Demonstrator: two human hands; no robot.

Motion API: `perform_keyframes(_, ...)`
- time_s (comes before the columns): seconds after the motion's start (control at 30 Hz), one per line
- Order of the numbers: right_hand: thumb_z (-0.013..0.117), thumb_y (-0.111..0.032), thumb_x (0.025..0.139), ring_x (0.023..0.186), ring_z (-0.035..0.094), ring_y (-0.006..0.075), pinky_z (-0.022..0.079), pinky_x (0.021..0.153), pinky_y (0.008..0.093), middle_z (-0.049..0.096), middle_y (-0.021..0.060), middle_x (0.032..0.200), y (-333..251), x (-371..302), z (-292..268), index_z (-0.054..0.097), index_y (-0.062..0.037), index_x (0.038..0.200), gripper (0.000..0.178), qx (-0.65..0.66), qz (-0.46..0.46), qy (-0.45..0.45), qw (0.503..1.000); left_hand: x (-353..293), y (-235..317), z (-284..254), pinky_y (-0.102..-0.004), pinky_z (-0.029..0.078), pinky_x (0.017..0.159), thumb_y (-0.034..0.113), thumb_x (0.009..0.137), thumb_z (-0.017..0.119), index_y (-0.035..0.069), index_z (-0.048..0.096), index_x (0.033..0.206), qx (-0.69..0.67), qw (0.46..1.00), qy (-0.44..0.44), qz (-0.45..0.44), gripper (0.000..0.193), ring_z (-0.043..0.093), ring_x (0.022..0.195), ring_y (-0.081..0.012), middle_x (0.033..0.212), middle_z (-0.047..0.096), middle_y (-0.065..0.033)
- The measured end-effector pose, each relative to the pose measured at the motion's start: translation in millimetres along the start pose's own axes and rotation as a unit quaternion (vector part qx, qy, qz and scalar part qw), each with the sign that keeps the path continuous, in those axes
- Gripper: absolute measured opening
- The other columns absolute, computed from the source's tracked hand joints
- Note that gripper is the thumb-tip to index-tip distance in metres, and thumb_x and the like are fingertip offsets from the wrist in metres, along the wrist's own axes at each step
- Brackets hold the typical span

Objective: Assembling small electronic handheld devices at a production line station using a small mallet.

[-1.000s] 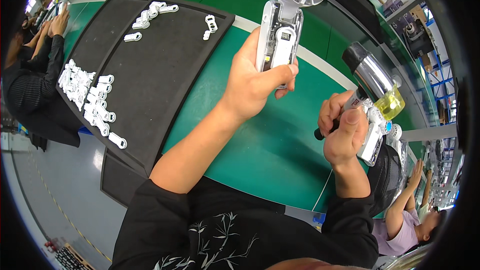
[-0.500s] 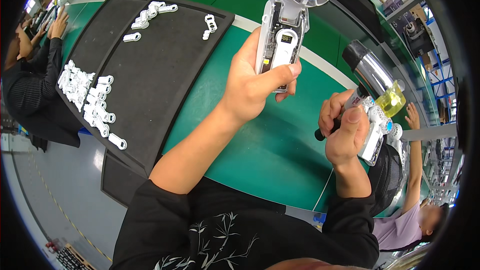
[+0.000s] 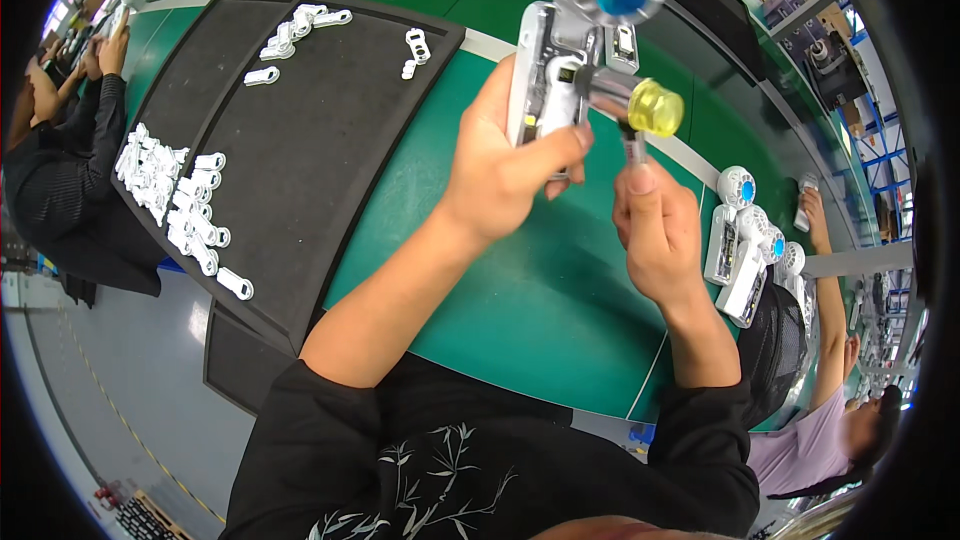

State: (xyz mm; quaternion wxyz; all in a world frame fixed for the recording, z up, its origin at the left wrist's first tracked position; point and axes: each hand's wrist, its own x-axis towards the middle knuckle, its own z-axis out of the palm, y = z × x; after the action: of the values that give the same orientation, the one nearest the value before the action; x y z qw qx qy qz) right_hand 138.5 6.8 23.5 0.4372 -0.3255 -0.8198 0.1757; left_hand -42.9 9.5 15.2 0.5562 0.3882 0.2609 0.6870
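Observation:
My left hand (image 3: 490,165) grips a white handheld fan (image 3: 532,55) upright by its handle, thumb across the front. The fan has a round head with a blue centre, and its handle casing is open, with electronics inside. In my right hand (image 3: 662,230) is a mallet (image 3: 655,108) with a translucent yellow face, its handle in my closed fingers. The mallet's head is smeared by motion. Its far end overlaps the fan's small display panel; whether it touches cannot be made out.
A black mat (image 3: 280,150) on the left carries several white plastic parts (image 3: 150,170). Several more fans (image 3: 738,187) lie at the right, beside a black mesh object (image 3: 772,360). Co-workers sit at both sides; one's arm (image 3: 828,310) reaches along the right edge.
My right hand has moved left and brought the mallet from the right side over to the fan. The left hand stays nearly in place; the fan head has tilted slightly.

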Motion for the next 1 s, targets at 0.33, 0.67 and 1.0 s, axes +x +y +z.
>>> perform_keyframes(0.33,0.033,-0.032,0.103,0.050,0.036,0.0141,0.024,0.044,0.0284,0.039,0.0011,0.061,-9,-3,-8,0.045,-0.0057,0.073,0.041,0.163,0.164,-0.024,0.972,0,-3,3,-0.0246,0.042,0.042,0.002,0.080,0.063,0.001,0.049,0.107,0.030,0.999,-0.011,-0.036,0.031,0.058,0.056,-0.0116,0.078,0.059,-0.0053)
perform_keyframes(0.67,0.035,-0.036,0.103,0.048,0.036,0.0149,0.028,0.044,0.0306,0.041,0.0035,0.061,-8,3,-7,0.045,-0.0055,0.072,0.045,0.071,0.057,-0.060,0.994,3,-4,5,-0.0272,0.038,0.041,0.005,0.082,0.061,0.002,0.050,0.105,-0.003,0.998,-0.022,-0.053,0.026,0.055,0.054,-0.0148,0.085,0.059,-0.0083)
perform_keyframes(1.0,0.037,-0.041,0.103,0.044,0.039,0.0118,0.028,0.038,0.0265,0.040,-0.0010,0.053,3,8,0,0.048,-0.0071,0.077,0.045,-0.012,0.056,-0.137,0.989,3,-7,-3,-0.0275,0.041,0.043,0.005,0.084,0.057,0.002,0.048,0.110,-0.013,0.998,-0.011,-0.065,0.028,0.057,0.057,-0.0153,0.087,0.060,-0.0095)
